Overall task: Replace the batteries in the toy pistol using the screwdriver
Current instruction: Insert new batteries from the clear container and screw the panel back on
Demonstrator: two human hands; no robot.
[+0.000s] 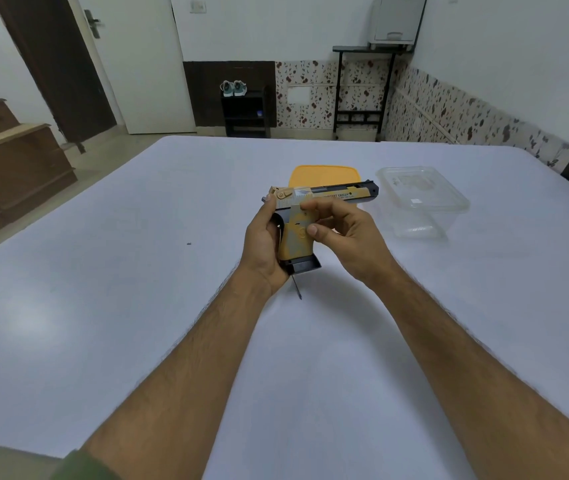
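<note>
Head view: both hands, left hand (264, 244) and right hand (349, 237), grip the yellow-and-black toy pistol (314, 216), barrel pointing right.

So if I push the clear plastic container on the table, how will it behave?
The clear container looks thin-walled and empty, so probably light and easy to slide on the smooth white table. Its wide, low shape suggests it will hardly tip, though the walls may flex.

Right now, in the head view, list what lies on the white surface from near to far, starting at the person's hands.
Screwdriver tip poking out below the left hand → toy pistol held up in both hands, the right hand on its grip → orange lid behind it. The clear container sits off to the right.
</note>
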